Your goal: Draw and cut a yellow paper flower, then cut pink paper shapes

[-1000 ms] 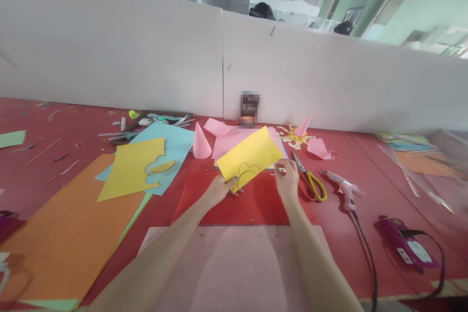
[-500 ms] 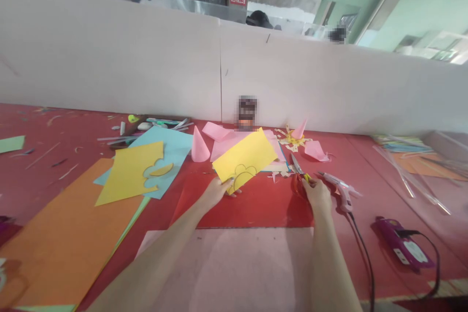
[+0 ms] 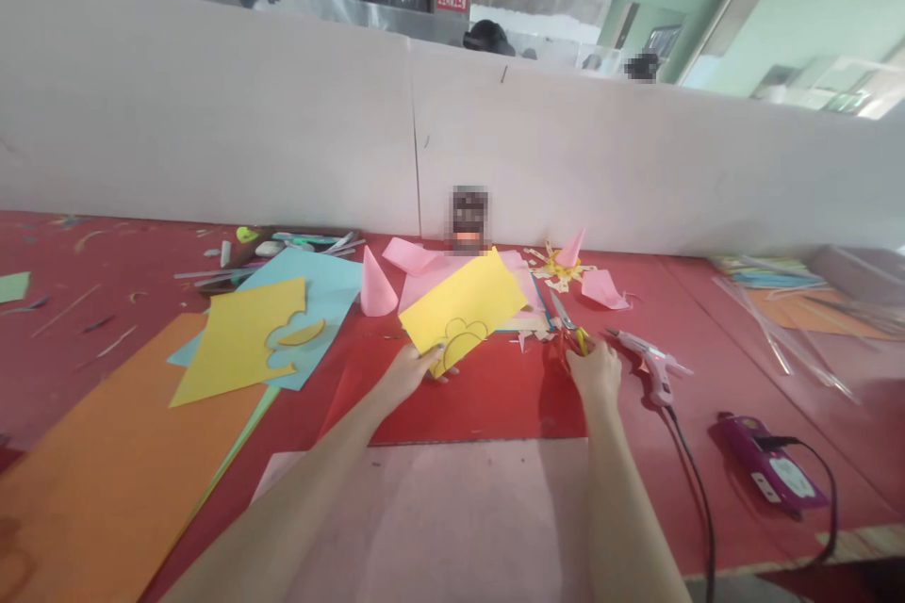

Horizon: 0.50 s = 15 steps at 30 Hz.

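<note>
My left hand (image 3: pixel 414 369) pinches the lower left part of a yellow sheet of paper (image 3: pixel 467 297), held up above a red sheet (image 3: pixel 487 396). A cloud-like outline with an arc is drawn along the sheet's lower edge. To the right, my right hand (image 3: pixel 594 366) is closed on a pair of scissors (image 3: pixel 562 311); their blades point away and to the left, apart from the yellow paper. Another yellow sheet (image 3: pixel 233 334) with a scalloped cut lies at the left on light blue paper (image 3: pixel 311 278), a small yellow cut piece (image 3: pixel 303 333) beside it.
A pink paper cone (image 3: pixel 377 285) stands behind my left hand. Right of my right hand lie a glue gun (image 3: pixel 654 367) with a cable and a purple power box (image 3: pixel 774 471). Clear sticks (image 3: pixel 756 325) lie far right. A white partition (image 3: pixel 283 122) borders the table's back.
The whole view has shifted slightly. My right hand with the scissors has come a little closer to the yellow sheet; my left hand keeps its hold on the paper.
</note>
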### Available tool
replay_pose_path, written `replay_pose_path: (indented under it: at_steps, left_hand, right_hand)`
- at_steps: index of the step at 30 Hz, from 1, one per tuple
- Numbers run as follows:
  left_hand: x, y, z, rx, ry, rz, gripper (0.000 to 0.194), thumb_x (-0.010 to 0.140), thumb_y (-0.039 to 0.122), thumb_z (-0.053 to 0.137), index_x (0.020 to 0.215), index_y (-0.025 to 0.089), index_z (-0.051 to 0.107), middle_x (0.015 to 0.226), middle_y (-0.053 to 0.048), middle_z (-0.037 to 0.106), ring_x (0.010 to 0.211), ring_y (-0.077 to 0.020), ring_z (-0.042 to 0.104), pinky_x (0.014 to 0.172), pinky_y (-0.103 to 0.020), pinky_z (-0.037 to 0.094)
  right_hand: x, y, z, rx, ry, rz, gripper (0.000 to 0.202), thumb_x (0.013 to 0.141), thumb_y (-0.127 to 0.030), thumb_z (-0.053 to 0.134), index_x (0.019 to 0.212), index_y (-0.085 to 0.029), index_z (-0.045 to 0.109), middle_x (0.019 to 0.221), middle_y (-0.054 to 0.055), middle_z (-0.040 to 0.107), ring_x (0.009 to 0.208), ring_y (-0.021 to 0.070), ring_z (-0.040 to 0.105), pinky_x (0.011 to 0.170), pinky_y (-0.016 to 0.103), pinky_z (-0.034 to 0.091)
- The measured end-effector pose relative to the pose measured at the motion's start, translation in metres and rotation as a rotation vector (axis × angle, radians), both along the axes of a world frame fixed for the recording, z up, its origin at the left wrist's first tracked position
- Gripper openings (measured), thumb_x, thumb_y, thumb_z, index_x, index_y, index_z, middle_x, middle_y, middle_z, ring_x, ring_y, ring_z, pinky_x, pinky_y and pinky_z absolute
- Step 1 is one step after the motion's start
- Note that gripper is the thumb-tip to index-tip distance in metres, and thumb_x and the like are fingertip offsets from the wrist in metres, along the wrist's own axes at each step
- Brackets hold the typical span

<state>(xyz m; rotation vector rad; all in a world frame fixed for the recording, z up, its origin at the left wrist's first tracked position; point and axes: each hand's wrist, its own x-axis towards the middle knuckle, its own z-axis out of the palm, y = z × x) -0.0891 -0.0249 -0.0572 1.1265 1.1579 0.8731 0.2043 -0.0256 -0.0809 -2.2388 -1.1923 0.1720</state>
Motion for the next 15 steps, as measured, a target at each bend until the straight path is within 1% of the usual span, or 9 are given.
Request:
replay_pose_path:
  at_steps: [3, 5, 6, 7, 8, 10, 11, 12, 15]
  left_hand:
    - [-0.001, 0.002, -0.002, -0.001, -0.033, 0.021, 0.035, 0.072, 0.037, 0.060, 0.094, 0.010, 0.058, 0.077, -0.009, 0.071, 0.069, -0.0225, 0.067, 0.057, -0.031, 0.054]
    - [-0.001, 0.003, -0.002, -0.012, -0.072, 0.048, 0.035, 0.072, 0.035, 0.061, 0.097, 0.011, 0.058, 0.082, -0.009, 0.070, 0.069, -0.0220, 0.067, 0.056, -0.031, 0.054]
    - [-0.001, 0.003, -0.001, -0.018, -0.087, 0.062, 0.035, 0.072, 0.034, 0.062, 0.098, 0.011, 0.058, 0.085, -0.009, 0.070, 0.069, -0.0216, 0.067, 0.056, -0.031, 0.055]
    - [0.000, 0.003, -0.001, -0.020, -0.098, 0.074, 0.035, 0.072, 0.034, 0.062, 0.098, 0.011, 0.058, 0.087, -0.009, 0.070, 0.068, -0.0211, 0.067, 0.056, -0.031, 0.055]
    - [0.000, 0.003, -0.001, -0.018, -0.103, 0.083, 0.034, 0.073, 0.034, 0.061, 0.099, 0.012, 0.057, 0.088, -0.009, 0.070, 0.068, -0.0206, 0.067, 0.056, -0.031, 0.055]
    - [0.001, 0.002, 0.000, -0.003, -0.108, 0.095, 0.035, 0.074, 0.034, 0.060, 0.100, 0.012, 0.056, 0.090, -0.009, 0.069, 0.068, -0.0202, 0.067, 0.056, -0.031, 0.055]
    - [0.001, 0.002, 0.000, 0.004, -0.116, 0.107, 0.035, 0.075, 0.035, 0.059, 0.101, 0.012, 0.056, 0.091, -0.009, 0.069, 0.069, -0.0201, 0.067, 0.056, -0.031, 0.055]
    - [0.001, 0.002, -0.001, 0.011, -0.125, 0.124, 0.035, 0.075, 0.035, 0.059, 0.102, 0.013, 0.056, 0.092, -0.008, 0.069, 0.069, -0.0198, 0.067, 0.056, -0.032, 0.055]
    - [-0.003, 0.004, 0.000, 0.017, -0.152, 0.191, 0.033, 0.074, 0.035, 0.061, 0.099, 0.014, 0.057, 0.088, -0.006, 0.069, 0.065, -0.0186, 0.066, 0.055, -0.032, 0.055]
  right_hand:
    - [-0.011, -0.001, 0.009, 0.105, 0.046, 0.004, 0.042, 0.065, -0.027, 0.056, 0.104, -0.014, 0.062, 0.098, 0.016, 0.060, 0.095, 0.0299, 0.053, 0.082, 0.038, 0.040]
    - [-0.024, -0.001, 0.015, 0.249, 0.227, 0.018, 0.040, 0.064, -0.027, 0.058, 0.102, -0.015, 0.063, 0.095, 0.013, 0.060, 0.091, 0.0274, 0.053, 0.081, 0.037, 0.041]
    - [-0.033, 0.000, 0.018, 0.317, 0.363, 0.032, 0.039, 0.063, -0.029, 0.060, 0.100, -0.015, 0.063, 0.092, 0.011, 0.061, 0.086, 0.0254, 0.055, 0.078, 0.036, 0.042]
    - [-0.044, 0.001, 0.020, 0.362, 0.558, 0.058, 0.039, 0.061, -0.030, 0.063, 0.097, -0.015, 0.063, 0.086, 0.009, 0.061, 0.080, 0.0237, 0.056, 0.072, 0.035, 0.044]
    - [-0.056, 0.002, 0.022, 0.364, 0.638, 0.093, 0.037, 0.061, -0.034, 0.064, 0.093, -0.015, 0.063, 0.075, 0.006, 0.061, 0.069, 0.0211, 0.057, 0.062, 0.032, 0.046]
    - [-0.084, 0.005, 0.025, 0.365, 0.761, 0.175, 0.036, 0.065, -0.043, 0.061, 0.089, -0.016, 0.062, 0.057, -0.001, 0.056, 0.048, 0.0152, 0.052, 0.044, 0.027, 0.041]
    - [-0.099, 0.007, 0.026, 0.374, 0.941, 0.231, 0.036, 0.063, -0.044, 0.064, 0.086, -0.017, 0.059, 0.053, -0.003, 0.053, 0.042, 0.0132, 0.049, 0.039, 0.025, 0.038]
    - [-0.112, 0.008, 0.027, 0.398, 1.077, 0.229, 0.034, 0.061, -0.043, 0.067, 0.080, -0.017, 0.055, 0.049, -0.005, 0.050, 0.038, 0.0115, 0.046, 0.036, 0.023, 0.035]
    - [-0.137, 0.010, 0.030, 0.467, 1.138, 0.220, 0.036, 0.060, -0.042, 0.068, 0.077, -0.021, 0.045, 0.049, -0.009, 0.046, 0.035, 0.0085, 0.042, 0.035, 0.021, 0.034]
